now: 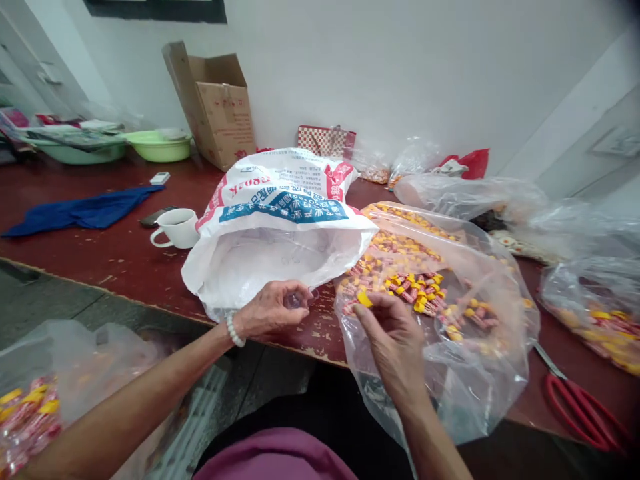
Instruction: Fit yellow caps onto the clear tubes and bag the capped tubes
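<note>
My left hand (274, 308), with a beaded bracelet at the wrist, is curled round a small clear plastic piece (294, 300) in front of the open mouth of a white printed sack (260, 257). To its right, my right hand (393, 333) pinches a small yellow piece (365, 299) between thumb and fingertips. It is over the near left part of a large clear plastic bag (480, 373). Many small red-and-white pieces with yellow tops (417, 291) lie in that bag. The two hands are apart.
A white mug (180, 229) and a blue cloth (85, 210) lie left of the sack. Behind stand a cardboard box (227, 113) and a green basin (160, 147). Red-handled scissors (580, 407) rest at the right edge. Another bag of yellow-topped pieces (30, 413) is at lower left.
</note>
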Available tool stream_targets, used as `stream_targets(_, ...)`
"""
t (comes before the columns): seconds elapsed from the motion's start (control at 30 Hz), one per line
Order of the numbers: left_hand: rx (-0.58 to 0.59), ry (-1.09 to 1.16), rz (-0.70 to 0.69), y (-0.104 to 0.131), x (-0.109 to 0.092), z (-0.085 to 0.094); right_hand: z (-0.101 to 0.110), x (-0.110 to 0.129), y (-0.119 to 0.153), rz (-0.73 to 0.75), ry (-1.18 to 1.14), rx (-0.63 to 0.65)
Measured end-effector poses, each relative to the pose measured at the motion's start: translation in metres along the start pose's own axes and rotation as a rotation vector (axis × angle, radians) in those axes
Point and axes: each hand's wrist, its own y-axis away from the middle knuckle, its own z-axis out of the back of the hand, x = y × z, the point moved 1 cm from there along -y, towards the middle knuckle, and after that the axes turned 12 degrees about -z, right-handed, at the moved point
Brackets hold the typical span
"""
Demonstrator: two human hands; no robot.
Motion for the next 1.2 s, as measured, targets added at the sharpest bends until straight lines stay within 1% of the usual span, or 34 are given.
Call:
stream_targets(0.07,0.013,0.141,0.039,0.009,-0.014,-0.014,-0.013,-0.001,0.006,0.088,0.092,0.020)
stream_targets(0.13,0.031,0.238,0.059,0.014,-0.024,-0.022,-0.017,-0.004,0.011,0.153,0.178,0.042)
stream_targets(0.23,0.028,0.318,0.073,0.017,-0.033,-0.028,-0.013,-0.007,0.017,0.199,0.233,0.108)
stream_targets(0.3,0.020,0.359,0.087,0.018,-0.038,-0.030,-0.009,-0.006,0.021,0.263,0.271,0.169)
stream_targets(0.37,0.010,0.466,0.147,0.020,-0.042,-0.035,-0.008,-0.003,0.025,0.372,0.314,0.218)
stream_targets(0.43,-0.014,0.631,0.238,0.022,-0.045,-0.042,-0.009,-0.001,0.029,0.473,0.342,0.242)
stream_targets(0.5,-0.056,0.763,0.307,0.022,-0.046,-0.048,-0.011,0.000,0.031,0.523,0.349,0.261)
stream_targets(0.57,-0.076,0.807,0.317,0.020,-0.044,-0.050,-0.010,-0.001,0.027,0.506,0.362,0.299)
stream_targets(0.6,-0.080,0.793,0.303,0.019,-0.042,-0.050,-0.006,-0.002,0.022,0.472,0.365,0.308)
stream_targets(0.63,-0.082,0.769,0.285,0.018,-0.040,-0.050,-0.001,-0.005,0.015,0.419,0.364,0.288)
stream_targets(0.67,-0.085,0.749,0.269,0.017,-0.038,-0.048,0.008,-0.010,0.005,0.352,0.380,0.225)
stream_targets(0.7,-0.096,0.740,0.259,0.016,-0.036,-0.047,0.018,-0.017,-0.008,0.281,0.411,0.130)
stream_targets(0.73,-0.114,0.745,0.259,0.016,-0.034,-0.046,0.030,-0.024,-0.022,0.209,0.442,0.009)
stream_targets(0.77,-0.135,0.764,0.269,0.016,-0.033,-0.045,0.042,-0.033,-0.037,0.154,0.547,-0.115)
stream_targets(0.8,-0.152,0.791,0.281,0.016,-0.032,-0.045,0.052,-0.042,-0.051,0.129,0.599,-0.152)
stream_targets(0.83,-0.163,0.817,0.287,0.016,-0.032,-0.047,0.061,-0.051,-0.065,0.117,0.635,-0.157)
stream_targets(0.87,-0.164,0.832,0.288,0.016,-0.033,-0.048,0.067,-0.060,-0.077,0.116,0.672,-0.135)
stream_targets(0.97,-0.147,0.807,0.265,0.013,-0.035,-0.056,0.071,-0.079,-0.097,0.133,0.730,-0.039)
stream_targets(1.03,-0.144,0.757,0.246,0.011,-0.036,-0.059,0.070,-0.085,-0.102,0.128,0.755,-0.026)
stream_targets(1.1,-0.139,0.707,0.237,0.010,-0.034,-0.060,0.072,-0.086,-0.102,0.099,0.765,-0.053)
stream_targets(1.2,-0.123,0.620,0.228,0.010,-0.031,-0.059,0.079,-0.074,-0.091,0.054,0.750,-0.136)
